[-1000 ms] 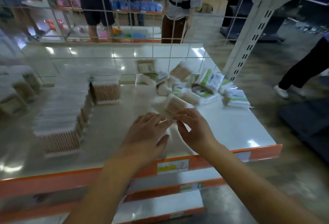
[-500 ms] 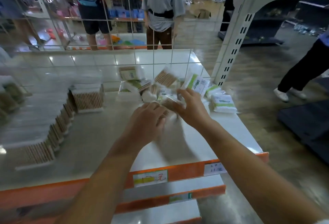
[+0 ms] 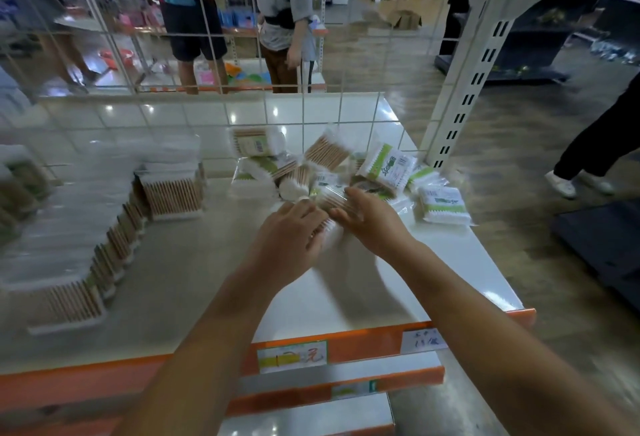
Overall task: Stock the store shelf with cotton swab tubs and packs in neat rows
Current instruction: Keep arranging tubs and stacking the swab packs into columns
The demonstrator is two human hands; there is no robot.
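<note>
Both hands at the front edge of the loose heap of packs [image 3: 346,169] near the back right of the shelf [image 3: 450,262]: left hand [image 3: 291,238] curled over a round tub of swabs [image 3: 329,233], right hand [image 3: 370,219] pinching the same tub from the far side with bent fingers. Risk of knocking neighbouring packs further apart, or towards the right edge, if pulled out too quickly from such an untidy heap. Neat rows [image 3: 114,245] on the left well apart, so little danger there.
</note>
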